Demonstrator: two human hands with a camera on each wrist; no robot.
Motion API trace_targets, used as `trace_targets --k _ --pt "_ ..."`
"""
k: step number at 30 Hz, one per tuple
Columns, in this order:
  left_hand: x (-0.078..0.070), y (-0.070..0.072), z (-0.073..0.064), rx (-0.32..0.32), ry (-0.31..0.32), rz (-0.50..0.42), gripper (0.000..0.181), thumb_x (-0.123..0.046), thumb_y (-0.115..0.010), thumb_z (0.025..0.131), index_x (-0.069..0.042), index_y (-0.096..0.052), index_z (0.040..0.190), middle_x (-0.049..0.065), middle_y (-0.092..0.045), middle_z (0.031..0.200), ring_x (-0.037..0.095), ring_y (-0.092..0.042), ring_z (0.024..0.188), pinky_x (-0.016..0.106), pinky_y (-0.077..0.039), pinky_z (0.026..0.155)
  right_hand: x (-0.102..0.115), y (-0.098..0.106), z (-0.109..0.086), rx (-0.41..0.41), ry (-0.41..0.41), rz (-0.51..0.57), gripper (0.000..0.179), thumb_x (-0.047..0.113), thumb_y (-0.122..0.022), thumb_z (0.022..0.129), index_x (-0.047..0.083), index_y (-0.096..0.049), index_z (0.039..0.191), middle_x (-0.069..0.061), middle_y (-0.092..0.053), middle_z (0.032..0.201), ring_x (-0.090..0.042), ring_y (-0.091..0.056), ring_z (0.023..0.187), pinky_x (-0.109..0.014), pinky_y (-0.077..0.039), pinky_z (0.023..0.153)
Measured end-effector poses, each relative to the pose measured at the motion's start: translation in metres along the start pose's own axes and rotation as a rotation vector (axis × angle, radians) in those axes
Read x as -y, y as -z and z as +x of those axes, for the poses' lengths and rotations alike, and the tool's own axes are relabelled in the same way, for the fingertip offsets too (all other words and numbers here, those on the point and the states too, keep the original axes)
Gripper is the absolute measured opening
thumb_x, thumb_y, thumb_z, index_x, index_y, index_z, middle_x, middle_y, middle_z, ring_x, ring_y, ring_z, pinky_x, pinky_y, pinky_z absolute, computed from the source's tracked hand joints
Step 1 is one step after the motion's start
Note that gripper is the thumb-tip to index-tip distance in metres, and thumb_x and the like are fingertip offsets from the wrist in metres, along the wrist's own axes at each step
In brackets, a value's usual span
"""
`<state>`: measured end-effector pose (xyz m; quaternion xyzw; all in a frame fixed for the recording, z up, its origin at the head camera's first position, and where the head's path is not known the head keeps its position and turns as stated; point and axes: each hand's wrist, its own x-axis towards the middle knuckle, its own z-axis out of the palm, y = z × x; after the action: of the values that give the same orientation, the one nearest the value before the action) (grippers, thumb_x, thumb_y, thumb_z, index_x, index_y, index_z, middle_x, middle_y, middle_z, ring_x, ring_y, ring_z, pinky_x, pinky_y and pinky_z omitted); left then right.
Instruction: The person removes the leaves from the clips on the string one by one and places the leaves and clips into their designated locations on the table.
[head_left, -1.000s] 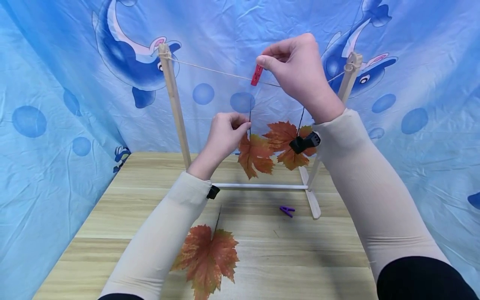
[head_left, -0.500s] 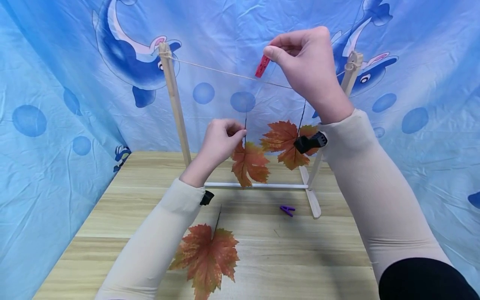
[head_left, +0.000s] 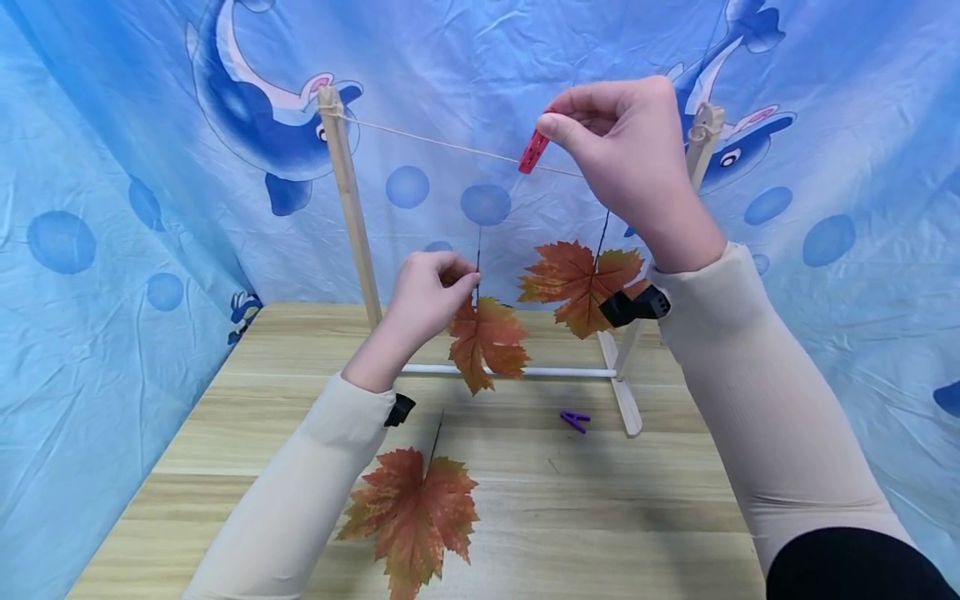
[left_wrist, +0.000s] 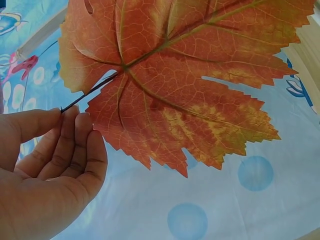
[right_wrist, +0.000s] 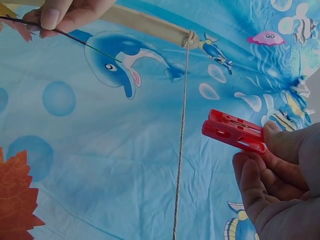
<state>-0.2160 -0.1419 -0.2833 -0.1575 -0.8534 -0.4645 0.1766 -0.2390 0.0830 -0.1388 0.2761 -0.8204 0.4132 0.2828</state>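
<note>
My left hand [head_left: 431, 292] pinches the dark stem of an orange maple leaf [head_left: 491, 342], which hangs below the string and apart from it. Close up in the left wrist view, thumb and fingertip meet on the stem while the leaf [left_wrist: 180, 85] spreads to the right. My right hand [head_left: 626, 142] pinches a red clothespin [head_left: 533, 152] by one end, beside the string [head_left: 450, 143]. In the right wrist view a gap separates the red clothespin [right_wrist: 234, 131] from the string [right_wrist: 182, 140]. A second leaf [head_left: 577, 283] hangs near the right post; its stem's top is hidden behind my right hand.
Two wooden posts [head_left: 347, 200] carry the string, with a white rod [head_left: 555, 372] low between them. A purple clothespin [head_left: 575, 420] lies on the wooden table [head_left: 615, 517]. Another maple leaf [head_left: 416, 512] lies near the front. A blue dolphin-print curtain [head_left: 442, 67] surrounds the table.
My left hand has moved down and left with its leaf, away from the string. The right hand has shifted slightly right, rising then lowering, with the red clothespin still pinched.
</note>
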Motion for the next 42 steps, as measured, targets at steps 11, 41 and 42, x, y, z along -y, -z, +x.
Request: trace_targets --k 11,41,42 --pt "0.006 0.003 -0.013 -0.003 0.018 0.017 0.008 -0.010 -0.071 0.096 -0.006 -0.079 0.097 0.002 -0.072 0.086 0.018 -0.063 0.075 0.035 -0.052 0.069 -0.006 0.003 -0.027 0.062 0.009 0.026 0.026 0.032 -0.076 0.093 0.009 -0.081 0.103 0.000 -0.074 0.090 -0.016 -0.064 0.071 -0.030 -0.044 0.060" --pt "0.010 0.016 -0.049 0.033 0.092 0.036 0.007 -0.010 -0.073 0.094 -0.007 -0.078 0.093 0.002 -0.072 0.086 0.019 -0.063 0.073 0.038 -0.052 0.066 -0.058 -0.010 -0.100 0.266 -0.199 0.166 0.023 0.029 -0.077 0.093 0.010 -0.076 0.105 -0.003 -0.074 0.094 -0.017 -0.071 0.080 -0.030 -0.056 0.066" --pt "0.011 0.016 -0.050 0.036 0.099 0.037 0.007 -0.010 -0.072 0.094 -0.007 -0.078 0.093 0.002 -0.072 0.087 0.019 -0.063 0.074 0.038 -0.052 0.067 -0.060 -0.011 -0.103 0.267 -0.203 0.168 0.023 0.029 -0.077 0.092 0.010 -0.076 0.105 -0.003 -0.074 0.094 -0.017 -0.070 0.079 -0.030 -0.056 0.065"
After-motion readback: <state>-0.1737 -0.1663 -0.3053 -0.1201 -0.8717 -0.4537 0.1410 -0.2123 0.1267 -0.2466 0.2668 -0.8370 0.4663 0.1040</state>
